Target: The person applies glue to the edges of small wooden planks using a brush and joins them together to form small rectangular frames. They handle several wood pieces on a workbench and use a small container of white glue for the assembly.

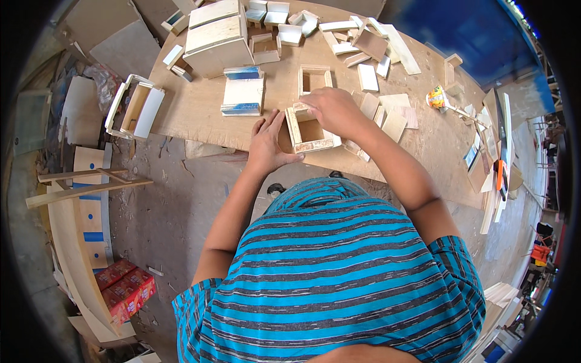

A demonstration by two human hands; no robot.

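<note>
A small open wooden box frame [313, 146] lies near the front edge of the table, with pale, rough strips for its sides. My right hand [336, 111] reaches over its far right corner, fingers bent down onto the far rim; the fingertips are partly hidden. Along the left side lies my left hand [268, 144], fingers stretched out and thumb spread toward the near left corner. Just beyond my right hand sits a second little wooden frame [316, 68]. To the left is a pale wooden piece with blue-painted end strips [243, 92].
A large wooden box [219, 39] stands at the far left, beside several small white-faced pieces. Loose wood offcuts [387, 51] are heaped at the far right. A colourful tub [436, 97] and an orange-handled saw [500, 175] lie rightward. Red cartons [126, 290] rest below left.
</note>
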